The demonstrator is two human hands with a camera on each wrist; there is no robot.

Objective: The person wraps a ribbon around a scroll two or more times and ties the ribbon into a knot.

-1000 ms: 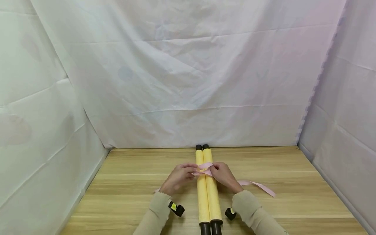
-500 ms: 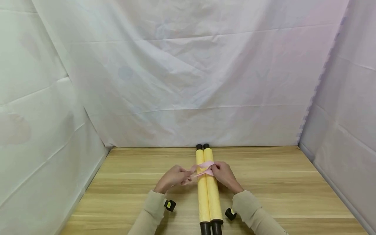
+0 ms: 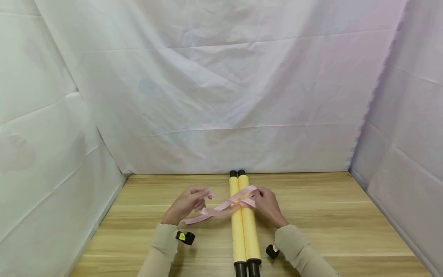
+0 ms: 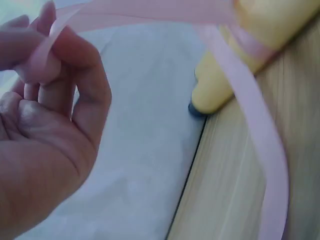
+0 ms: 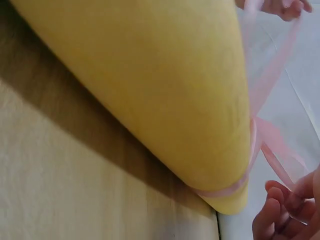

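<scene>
Two yellow rolls [image 3: 243,221] with black end caps lie side by side on the wooden table [image 3: 328,227], pointing away from me. A pink ribbon [image 3: 221,206] is wrapped round them near their far end and crosses on top. My left hand [image 3: 188,202] pinches one strand [image 4: 45,60] and holds it out to the left of the rolls. My right hand [image 3: 266,202] pinches the ribbon [image 5: 280,150] at the right side of the rolls [image 5: 150,95]. A loose tail of ribbon hangs down to the table on the left.
White sheets [image 3: 221,96] hang close behind the table and along both sides. Small black and yellow wrist devices [image 3: 185,237] sit at both cuffs. Bare wood shows to the left and right of the rolls.
My left hand has drawn its strand out to the left, away from the rolls. The ribbon tail that lay on the table to the right is gone from there.
</scene>
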